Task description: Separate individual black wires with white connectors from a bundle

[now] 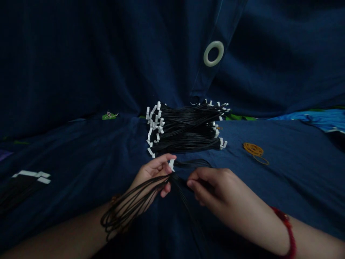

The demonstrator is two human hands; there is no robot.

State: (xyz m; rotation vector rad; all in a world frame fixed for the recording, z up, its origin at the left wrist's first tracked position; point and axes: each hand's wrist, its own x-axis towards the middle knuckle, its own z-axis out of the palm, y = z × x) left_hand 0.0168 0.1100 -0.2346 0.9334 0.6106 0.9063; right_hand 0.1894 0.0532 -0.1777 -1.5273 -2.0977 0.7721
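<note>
Here, left hand closed on black wires, right hand pinching them too, wire bundle ahead, navy cloth

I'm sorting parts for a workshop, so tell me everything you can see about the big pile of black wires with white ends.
The pile of black wires is a low, wide stack of many thin black wires lying roughly side by side, with a slight sheen. Small white connectors, apparently plastic, cluster at both ends, some jutting out at angles. The stack rests on dark blue cloth. The number of wires cannot be told. The left hand is just in front of its near corner.
</note>
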